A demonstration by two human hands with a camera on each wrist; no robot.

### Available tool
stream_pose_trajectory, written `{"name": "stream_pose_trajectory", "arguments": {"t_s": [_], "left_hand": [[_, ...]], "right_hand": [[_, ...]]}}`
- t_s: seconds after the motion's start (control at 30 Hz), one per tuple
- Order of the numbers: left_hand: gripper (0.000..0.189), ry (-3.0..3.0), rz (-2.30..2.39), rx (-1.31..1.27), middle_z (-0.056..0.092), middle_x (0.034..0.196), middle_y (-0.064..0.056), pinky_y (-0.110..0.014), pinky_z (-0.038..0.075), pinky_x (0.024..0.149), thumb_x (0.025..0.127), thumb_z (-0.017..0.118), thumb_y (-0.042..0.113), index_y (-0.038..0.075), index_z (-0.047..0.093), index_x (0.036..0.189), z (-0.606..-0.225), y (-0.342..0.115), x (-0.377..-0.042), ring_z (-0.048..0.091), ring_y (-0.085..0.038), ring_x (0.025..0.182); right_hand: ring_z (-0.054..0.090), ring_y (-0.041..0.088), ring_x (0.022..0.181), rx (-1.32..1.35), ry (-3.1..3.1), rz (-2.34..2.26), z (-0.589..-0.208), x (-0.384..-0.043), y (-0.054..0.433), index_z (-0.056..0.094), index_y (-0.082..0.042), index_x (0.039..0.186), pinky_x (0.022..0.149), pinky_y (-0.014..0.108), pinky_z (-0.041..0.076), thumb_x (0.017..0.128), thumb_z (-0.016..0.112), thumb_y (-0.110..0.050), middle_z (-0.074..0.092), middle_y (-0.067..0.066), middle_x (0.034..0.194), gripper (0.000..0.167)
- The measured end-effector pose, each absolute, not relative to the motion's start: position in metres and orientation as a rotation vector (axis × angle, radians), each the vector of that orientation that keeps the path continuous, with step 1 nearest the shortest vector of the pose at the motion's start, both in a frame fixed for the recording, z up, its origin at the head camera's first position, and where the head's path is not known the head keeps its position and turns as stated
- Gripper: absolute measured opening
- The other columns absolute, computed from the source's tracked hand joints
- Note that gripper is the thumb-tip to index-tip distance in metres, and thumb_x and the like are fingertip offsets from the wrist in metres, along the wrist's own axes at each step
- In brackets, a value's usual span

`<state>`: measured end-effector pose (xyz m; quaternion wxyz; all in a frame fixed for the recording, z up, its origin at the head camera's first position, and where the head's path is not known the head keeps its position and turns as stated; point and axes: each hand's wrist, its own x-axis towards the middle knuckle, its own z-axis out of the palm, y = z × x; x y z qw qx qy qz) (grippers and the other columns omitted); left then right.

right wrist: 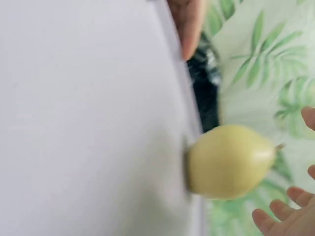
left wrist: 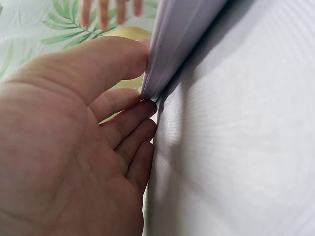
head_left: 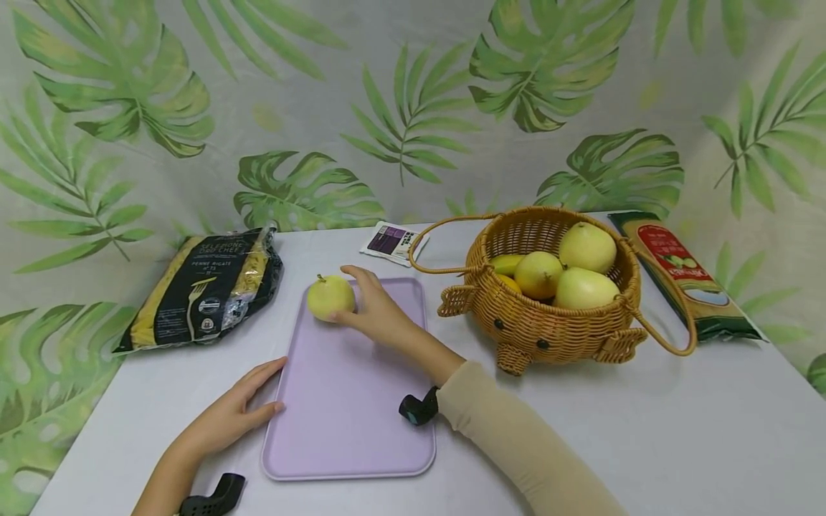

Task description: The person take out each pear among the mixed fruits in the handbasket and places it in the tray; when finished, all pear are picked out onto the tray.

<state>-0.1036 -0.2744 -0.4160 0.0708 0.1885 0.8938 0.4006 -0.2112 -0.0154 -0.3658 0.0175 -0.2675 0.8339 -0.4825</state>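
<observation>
A yellow-green pear (head_left: 331,297) stands upright, stem up, at the far left corner of a light purple tray (head_left: 348,401). My right hand (head_left: 381,315) is at the pear's right side with fingers spread. In the right wrist view a gap shows between those fingertips (right wrist: 266,221) and the pear (right wrist: 229,162). My left hand (head_left: 222,416) rests beside the tray's left edge, its fingers extended. Thumb and fingertips meet the tray's rim (left wrist: 165,49) in the left wrist view. Neither hand grips anything.
A wicker basket (head_left: 555,330) with two looped handles holds several pears and other yellow fruit, right of the tray. Behind the tray lies a small white-and-purple packet (head_left: 390,242). A pasta bag (head_left: 203,290) lies at left, and a green-and-red bag (head_left: 687,276) lies beyond the basket.
</observation>
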Motion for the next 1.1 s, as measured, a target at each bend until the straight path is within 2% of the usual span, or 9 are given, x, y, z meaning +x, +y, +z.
{"name": "stream_pose_trajectory", "arguments": {"t_s": [0.17,0.33,0.5,0.63,0.77,0.83,0.93,1.0,1.1], "left_hand": [[0.063,2.685,1.21,0.566,0.03,0.14,-0.014,-0.003,0.011,0.092,0.087,0.061,0.026,0.012,0.031,0.14,-0.416,-0.274,-0.104,0.021,-0.037,0.128],[0.063,2.691,1.204,0.557,0.031,0.14,-0.013,-0.003,0.011,0.092,0.086,0.061,0.026,0.013,0.031,0.14,-0.417,-0.275,-0.104,0.021,-0.037,0.127],[0.063,2.676,1.206,0.53,0.03,0.14,-0.012,-0.005,0.011,0.092,0.086,0.061,0.028,0.014,0.031,0.14,-0.417,-0.275,-0.103,0.02,-0.035,0.129],[0.063,2.673,1.205,0.52,0.03,0.141,-0.012,-0.005,0.011,0.092,0.086,0.061,0.028,0.015,0.031,0.14,-0.417,-0.274,-0.103,0.02,-0.034,0.129],[0.063,2.674,1.212,0.531,0.03,0.14,-0.012,-0.004,0.011,0.092,0.086,0.061,0.028,0.015,0.031,0.14,-0.416,-0.274,-0.103,0.021,-0.034,0.129],[0.063,2.67,1.213,0.535,0.03,0.14,-0.012,-0.004,0.011,0.092,0.086,0.061,0.028,0.015,0.031,0.14,-0.416,-0.274,-0.103,0.02,-0.034,0.129],[0.063,2.664,1.22,0.534,0.03,0.14,-0.013,-0.004,0.011,0.092,0.086,0.061,0.028,0.014,0.031,0.14,-0.416,-0.274,-0.103,0.02,-0.035,0.129],[0.063,2.661,1.223,0.534,0.03,0.14,-0.013,-0.004,0.011,0.091,0.086,0.061,0.028,0.014,0.031,0.14,-0.416,-0.274,-0.103,0.02,-0.035,0.129],[0.063,2.665,1.221,0.538,0.03,0.14,-0.013,-0.004,0.011,0.091,0.086,0.061,0.027,0.014,0.031,0.14,-0.416,-0.274,-0.103,0.02,-0.035,0.129]], "right_hand": [[0.026,0.011,0.127,-1.138,2.664,-1.528,-0.33,-0.186,0.022,0.029,-0.012,0.137,0.102,0.034,0.026,0.083,0.065,-0.028,0.03,0.003,0.139,0.067],[0.032,0.015,0.123,-1.415,2.753,-1.605,-0.307,-0.165,0.068,0.033,-0.009,0.135,0.1,0.034,0.029,0.082,0.065,-0.022,0.036,0.004,0.135,0.063],[0.036,0.025,0.12,-1.59,2.882,-1.667,-0.296,-0.154,0.114,0.037,0.001,0.13,0.098,0.038,0.029,0.086,0.058,-0.038,0.041,0.014,0.13,0.062],[0.038,0.025,0.118,-1.551,3.053,-1.662,-0.293,-0.153,0.149,0.039,0.006,0.125,0.098,0.035,0.029,0.086,0.053,-0.047,0.044,0.019,0.124,0.067],[0.039,0.023,0.117,-1.362,3.197,-1.618,-0.294,-0.157,0.181,0.041,0.004,0.125,0.096,0.033,0.03,0.084,0.053,-0.052,0.045,0.018,0.124,0.07],[0.039,0.021,0.117,-1.254,3.245,-1.579,-0.295,-0.158,0.197,0.04,0.002,0.127,0.095,0.031,0.03,0.085,0.057,-0.045,0.045,0.016,0.125,0.065],[0.038,0.02,0.118,-1.096,3.3,-1.523,-0.297,-0.159,0.217,0.039,-0.001,0.13,0.095,0.028,0.03,0.082,0.065,-0.024,0.045,0.013,0.128,0.059],[0.038,0.017,0.118,-0.999,3.324,-1.463,-0.298,-0.159,0.228,0.038,-0.004,0.132,0.094,0.023,0.03,0.078,0.068,-0.009,0.044,0.011,0.129,0.062],[0.038,0.016,0.117,-0.89,3.337,-1.375,-0.3,-0.159,0.241,0.037,-0.007,0.134,0.091,0.017,0.03,0.075,0.069,-0.001,0.043,0.01,0.13,0.068]]}}
